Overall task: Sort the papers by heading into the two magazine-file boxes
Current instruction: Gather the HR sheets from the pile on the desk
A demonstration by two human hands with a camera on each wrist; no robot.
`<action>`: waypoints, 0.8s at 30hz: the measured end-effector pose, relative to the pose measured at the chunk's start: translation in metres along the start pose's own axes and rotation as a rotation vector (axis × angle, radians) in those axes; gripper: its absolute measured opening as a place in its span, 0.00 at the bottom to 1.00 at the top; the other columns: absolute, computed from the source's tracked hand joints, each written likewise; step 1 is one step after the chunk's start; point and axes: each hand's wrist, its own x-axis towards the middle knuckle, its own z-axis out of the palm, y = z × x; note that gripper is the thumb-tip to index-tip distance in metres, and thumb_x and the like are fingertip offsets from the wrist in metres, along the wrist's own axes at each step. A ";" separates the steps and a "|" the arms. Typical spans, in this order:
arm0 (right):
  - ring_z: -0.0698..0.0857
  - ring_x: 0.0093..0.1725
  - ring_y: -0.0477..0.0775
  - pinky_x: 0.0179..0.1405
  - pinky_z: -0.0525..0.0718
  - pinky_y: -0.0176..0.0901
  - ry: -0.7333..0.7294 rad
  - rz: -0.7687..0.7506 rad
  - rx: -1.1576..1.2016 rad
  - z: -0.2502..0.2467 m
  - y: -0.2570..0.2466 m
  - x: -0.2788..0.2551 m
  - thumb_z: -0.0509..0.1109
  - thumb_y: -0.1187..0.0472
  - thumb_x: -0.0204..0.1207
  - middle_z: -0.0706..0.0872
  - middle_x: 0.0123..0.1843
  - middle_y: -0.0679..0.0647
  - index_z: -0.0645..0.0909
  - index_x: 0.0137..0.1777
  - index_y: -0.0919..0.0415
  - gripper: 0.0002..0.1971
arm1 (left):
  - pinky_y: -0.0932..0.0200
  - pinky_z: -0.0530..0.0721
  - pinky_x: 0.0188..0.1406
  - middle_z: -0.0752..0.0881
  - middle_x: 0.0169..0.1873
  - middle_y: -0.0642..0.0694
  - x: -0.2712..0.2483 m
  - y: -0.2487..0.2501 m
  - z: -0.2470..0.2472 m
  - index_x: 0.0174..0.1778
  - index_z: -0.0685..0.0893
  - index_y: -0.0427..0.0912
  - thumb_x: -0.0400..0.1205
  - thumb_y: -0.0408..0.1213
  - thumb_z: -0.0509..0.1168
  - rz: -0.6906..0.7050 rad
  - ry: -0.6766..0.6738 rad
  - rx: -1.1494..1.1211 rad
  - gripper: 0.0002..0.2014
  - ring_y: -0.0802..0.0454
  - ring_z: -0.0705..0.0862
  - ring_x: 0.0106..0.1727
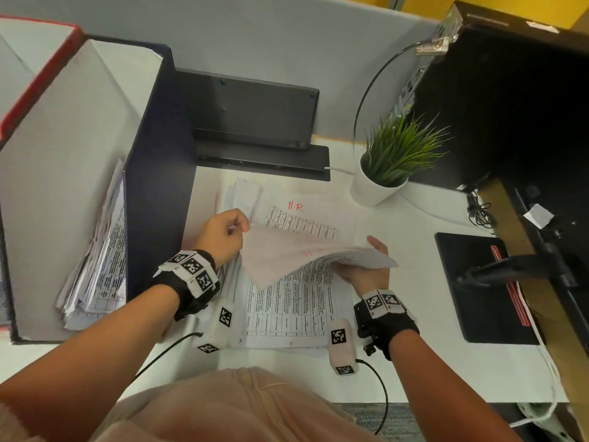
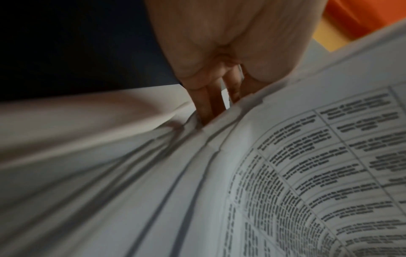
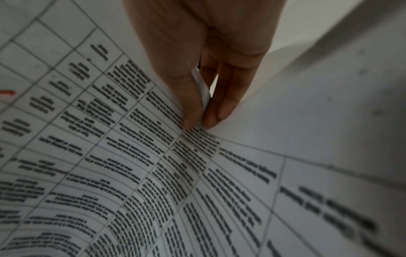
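Note:
A stack of printed table sheets lies on the white desk in front of me. My right hand grips a lifted bundle of sheets by its right edge, thumb and fingers pinching the paper. My left hand pinches the bundle's upper left corner, its fingers curled in among the sheet edges. Under the lifted bundle, a sheet headed "H.R" in red is exposed. At the left stand the dark blue magazine-file box, holding several papers, and a red-edged box.
A potted plant stands just behind and to the right of the stack. A black device leans against the partition behind it. At the right lie a black pad, cables and a dark computer case.

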 end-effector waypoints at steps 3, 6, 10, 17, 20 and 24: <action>0.82 0.45 0.45 0.41 0.81 0.21 -0.128 0.046 -0.114 -0.004 -0.003 0.003 0.77 0.74 0.65 0.86 0.53 0.53 0.72 0.71 0.61 0.33 | 0.58 0.76 0.36 0.79 0.34 0.43 0.001 0.001 -0.001 0.28 0.76 0.46 0.75 0.16 0.53 -0.019 -0.037 -0.016 0.20 0.47 0.77 0.34; 0.83 0.60 0.59 0.60 0.81 0.47 -0.086 0.192 -0.353 0.011 -0.010 0.003 0.76 0.64 0.71 0.85 0.61 0.63 0.80 0.59 0.71 0.18 | 0.59 0.74 0.38 0.79 0.35 0.41 0.001 0.007 0.000 0.29 0.75 0.44 0.77 0.18 0.53 -0.080 -0.021 -0.099 0.18 0.48 0.76 0.38; 0.79 0.35 0.56 0.32 0.76 0.38 -0.103 0.047 -0.290 0.011 0.002 0.005 0.71 0.81 0.66 0.81 0.30 0.53 0.76 0.25 0.55 0.20 | 0.55 0.78 0.39 0.83 0.47 0.37 0.011 0.016 -0.001 0.42 0.80 0.39 0.82 0.30 0.57 -0.263 0.063 -0.254 0.07 0.43 0.78 0.44; 0.85 0.43 0.65 0.49 0.85 0.47 -0.113 0.097 -0.257 0.005 0.002 -0.005 0.79 0.64 0.67 0.86 0.41 0.68 0.80 0.44 0.75 0.15 | 0.57 0.86 0.41 0.88 0.39 0.48 0.015 0.024 -0.002 0.40 0.88 0.43 0.65 0.47 0.80 -0.431 -0.101 0.021 0.15 0.51 0.86 0.42; 0.83 0.41 0.63 0.45 0.83 0.51 -0.084 0.063 -0.183 0.003 0.004 -0.008 0.82 0.60 0.62 0.85 0.44 0.70 0.77 0.46 0.77 0.24 | 0.61 0.82 0.42 0.87 0.39 0.50 0.011 0.025 0.005 0.35 0.89 0.43 0.65 0.42 0.80 -0.294 -0.049 0.139 0.09 0.56 0.84 0.42; 0.80 0.39 0.59 0.41 0.82 0.51 -0.066 0.055 -0.165 0.002 0.000 -0.012 0.83 0.61 0.61 0.84 0.40 0.66 0.76 0.44 0.77 0.23 | 0.56 0.84 0.53 0.89 0.40 0.45 0.008 0.020 0.003 0.39 0.90 0.38 0.73 0.38 0.75 -0.161 0.031 0.249 0.06 0.50 0.86 0.44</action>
